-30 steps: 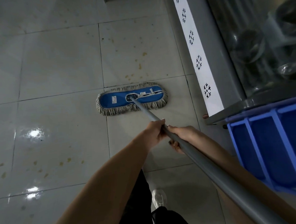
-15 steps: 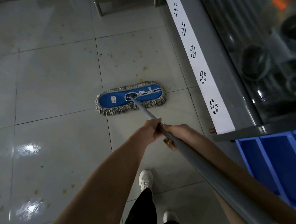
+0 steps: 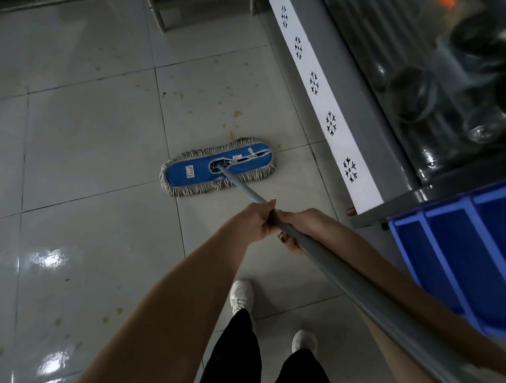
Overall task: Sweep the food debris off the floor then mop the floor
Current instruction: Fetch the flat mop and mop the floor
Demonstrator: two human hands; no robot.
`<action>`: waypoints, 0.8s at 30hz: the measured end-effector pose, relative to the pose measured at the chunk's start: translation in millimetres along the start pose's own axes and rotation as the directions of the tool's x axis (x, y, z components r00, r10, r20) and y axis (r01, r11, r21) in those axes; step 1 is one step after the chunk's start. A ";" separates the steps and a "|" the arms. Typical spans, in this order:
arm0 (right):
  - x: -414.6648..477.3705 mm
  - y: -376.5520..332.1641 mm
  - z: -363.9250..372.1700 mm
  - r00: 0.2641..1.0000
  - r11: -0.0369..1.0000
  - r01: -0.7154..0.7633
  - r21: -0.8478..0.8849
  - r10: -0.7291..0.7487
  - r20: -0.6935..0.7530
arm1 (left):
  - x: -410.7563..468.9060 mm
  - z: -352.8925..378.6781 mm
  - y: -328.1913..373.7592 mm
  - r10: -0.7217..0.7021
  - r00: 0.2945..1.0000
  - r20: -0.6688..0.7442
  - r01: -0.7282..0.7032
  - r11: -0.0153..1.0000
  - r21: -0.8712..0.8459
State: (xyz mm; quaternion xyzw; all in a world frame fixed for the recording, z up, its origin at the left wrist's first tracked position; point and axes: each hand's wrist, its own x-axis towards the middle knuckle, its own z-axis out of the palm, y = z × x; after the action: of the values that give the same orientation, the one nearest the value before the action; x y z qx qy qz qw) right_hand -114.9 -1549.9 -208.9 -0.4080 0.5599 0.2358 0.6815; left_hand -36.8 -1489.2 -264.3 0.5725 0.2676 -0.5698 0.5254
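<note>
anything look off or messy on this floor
Yes: yellowish-brown spots dot the floor just beyond the mop head, and a second cluster lies at lower left. They look like spills not yet mopped. The mop head lies flat; nothing else looks askew or damaged.

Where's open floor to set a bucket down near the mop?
Open tiles lie left of the mop head, toward the glare. The right side is crowded: the freezer and blue crate stand close beside the mop handle.
</note>
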 end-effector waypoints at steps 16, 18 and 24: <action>-74.2 133.3 -162.9 1.000 0.987 -0.020 -0.159 0.020 -0.002 | -49.3 111.8 -172.5 -0.114 0.971 0.209 0.088 0.988 0.129; -76.6 136.7 -173.8 0.999 0.994 -0.041 -0.103 0.039 -0.015 | -54.3 122.1 -179.5 -0.135 0.963 0.234 0.094 0.979 0.180; -53.3 135.9 -161.0 0.996 0.987 -0.084 -0.134 0.084 -0.005 | -46.2 122.0 -176.7 -0.088 0.993 0.079 0.081 0.993 0.087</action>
State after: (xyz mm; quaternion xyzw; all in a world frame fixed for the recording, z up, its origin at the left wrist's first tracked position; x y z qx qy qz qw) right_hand -326.5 -1599.2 -204.2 -0.4288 0.5593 0.3015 0.6422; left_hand -251.6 -1532.4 -249.0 0.5581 0.2452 -0.6255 0.4870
